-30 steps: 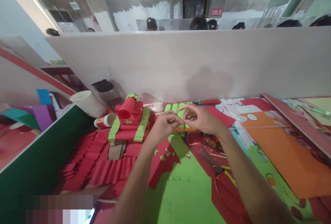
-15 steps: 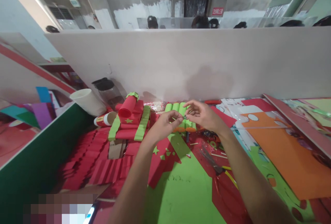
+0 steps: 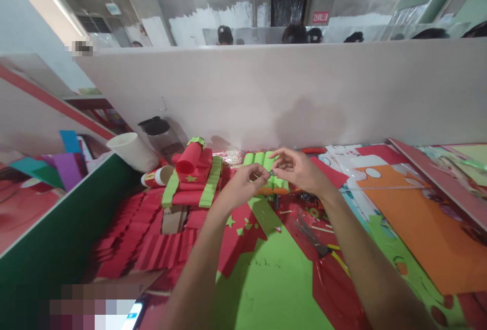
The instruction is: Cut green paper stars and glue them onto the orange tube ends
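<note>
My left hand (image 3: 249,180) and my right hand (image 3: 299,168) meet in front of me, fingertips pinched together on a tiny dark piece (image 3: 271,172) whose kind is too small to make out. Behind and below them lie green paper rolls (image 3: 259,158) with orange ends. To the left stands a red paper model (image 3: 192,175) shaped like a tank, with green strips for tracks and a star on its front. Beneath my wrists spreads a large green sheet (image 3: 270,279), with a small green star (image 3: 230,222) and paper scraps on red paper just above it.
Scissors with yellow handles (image 3: 323,249) lie right of the green sheet. Folded red paper strips (image 3: 129,228) cover the left side. A white cup (image 3: 131,151), a lidded jug (image 3: 160,134) and a paper cup (image 3: 157,176) stand at the back left. Orange sheets (image 3: 414,223) lie at right; a phone (image 3: 133,315) sits lower left.
Both hands keep almost the same pose around the tiny piece. The view has shifted very slightly, so things on the left appear a little further right.
</note>
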Available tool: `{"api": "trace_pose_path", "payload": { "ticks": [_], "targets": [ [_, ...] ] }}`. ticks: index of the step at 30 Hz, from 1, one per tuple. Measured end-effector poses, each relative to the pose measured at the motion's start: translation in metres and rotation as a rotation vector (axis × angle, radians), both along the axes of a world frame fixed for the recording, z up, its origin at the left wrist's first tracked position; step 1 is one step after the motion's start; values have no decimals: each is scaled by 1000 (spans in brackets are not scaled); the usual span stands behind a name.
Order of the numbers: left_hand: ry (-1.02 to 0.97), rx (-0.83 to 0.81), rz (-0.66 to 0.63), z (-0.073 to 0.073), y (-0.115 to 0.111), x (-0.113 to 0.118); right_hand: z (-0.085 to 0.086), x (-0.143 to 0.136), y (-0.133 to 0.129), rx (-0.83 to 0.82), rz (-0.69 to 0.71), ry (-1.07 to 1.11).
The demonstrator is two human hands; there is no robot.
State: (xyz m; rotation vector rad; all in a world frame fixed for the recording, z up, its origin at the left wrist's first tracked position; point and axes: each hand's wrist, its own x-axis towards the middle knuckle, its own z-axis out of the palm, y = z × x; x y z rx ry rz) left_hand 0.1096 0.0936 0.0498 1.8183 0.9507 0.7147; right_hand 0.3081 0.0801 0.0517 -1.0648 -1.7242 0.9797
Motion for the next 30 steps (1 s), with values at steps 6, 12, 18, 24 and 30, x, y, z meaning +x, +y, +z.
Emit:
{"api": "trace_pose_path", "payload": {
  "ticks": [6,12,18,24,30],
  "targets": [
    [10,12,-9,-3,-1,-6,3,-3,-2,-5,9,20],
    [7,17,26,-5,-5,-10,2,-5,-4,-12,36,-13],
    [33,57,1,-5,-8,-15,-2,-8,-3,-9,96,-80],
    [106,45,-5,-3,-11,-12,-1,-11,-5,-18,80,-176],
    [357,57,-31,-14,-9,-23,-1,-6,-5,3,66,-222]
  ]
}}
